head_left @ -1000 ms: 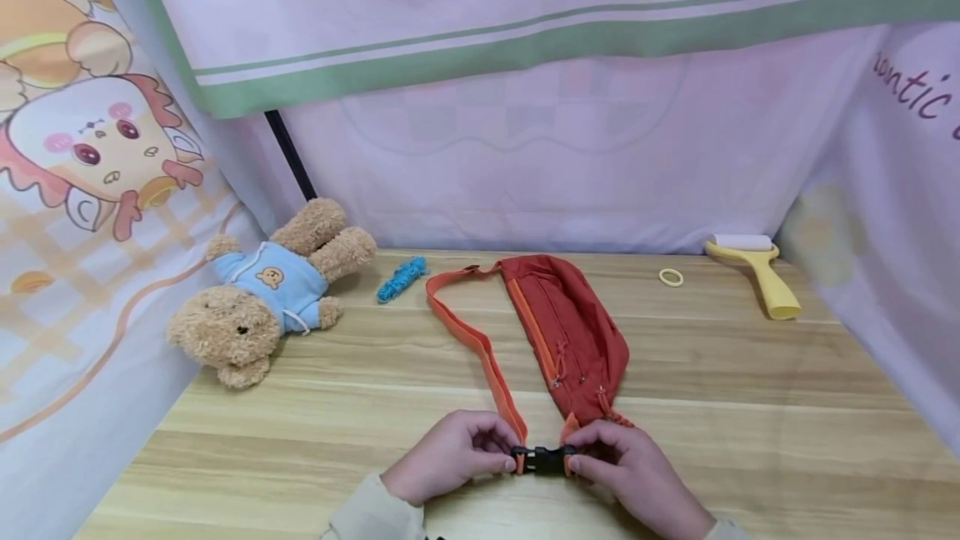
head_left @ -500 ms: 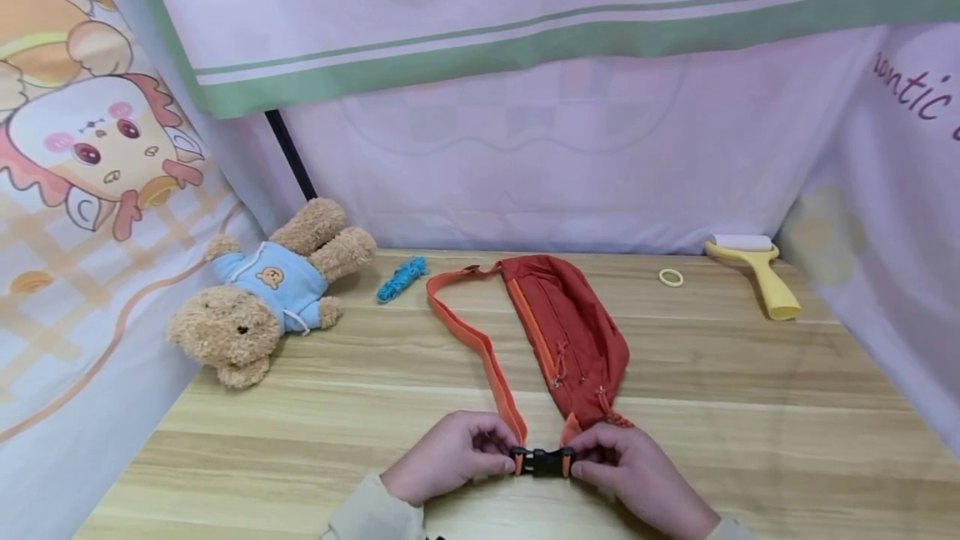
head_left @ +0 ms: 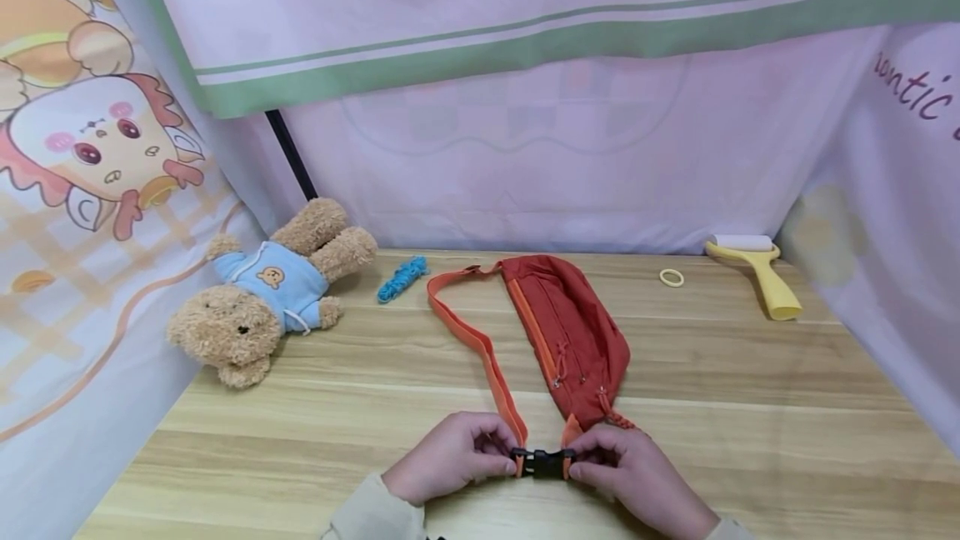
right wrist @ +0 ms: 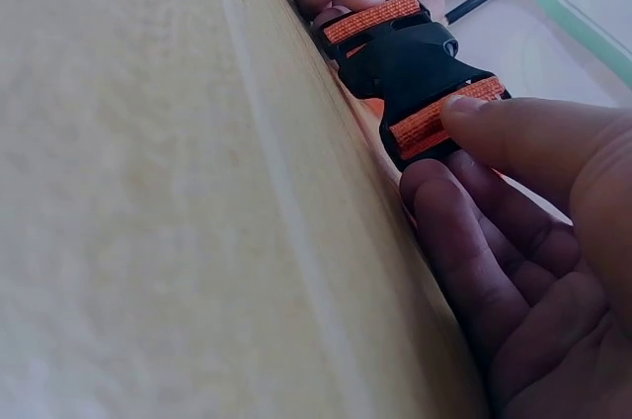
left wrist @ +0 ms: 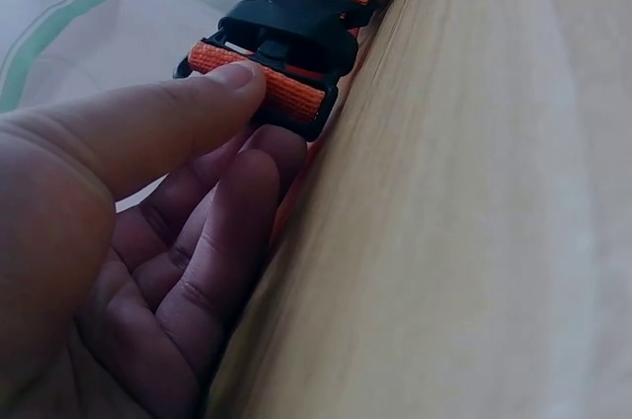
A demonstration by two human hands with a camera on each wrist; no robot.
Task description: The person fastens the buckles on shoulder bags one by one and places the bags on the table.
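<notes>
A red waist bag [head_left: 573, 332] lies on the wooden table, its orange strap [head_left: 480, 340] looping left and down to a black side-release buckle [head_left: 550, 463]. The two buckle halves are joined, one pushed into the other, as both wrist views show. My left hand [head_left: 459, 455] pinches the left end, thumb on the orange webbing [left wrist: 296, 93] and fingers beneath. At the other end my right hand [head_left: 637, 469] pinches the buckle the same way, its thumb on the webbing [right wrist: 420, 127]. The buckle is held close over the table.
A teddy bear [head_left: 277, 286] in a blue hoodie lies on the left. Beside it is a bundle of blue cord [head_left: 402, 278]. Toward the back right are a pale yellow ring [head_left: 671, 277] and a yellow-handled lint roller [head_left: 765, 277]. Printed cloth curtains [head_left: 562, 165] enclose the table.
Both hands stay at the buckle with almost no movement. The right fingers shift very slightly at their end; the bag and other things lie as before.
</notes>
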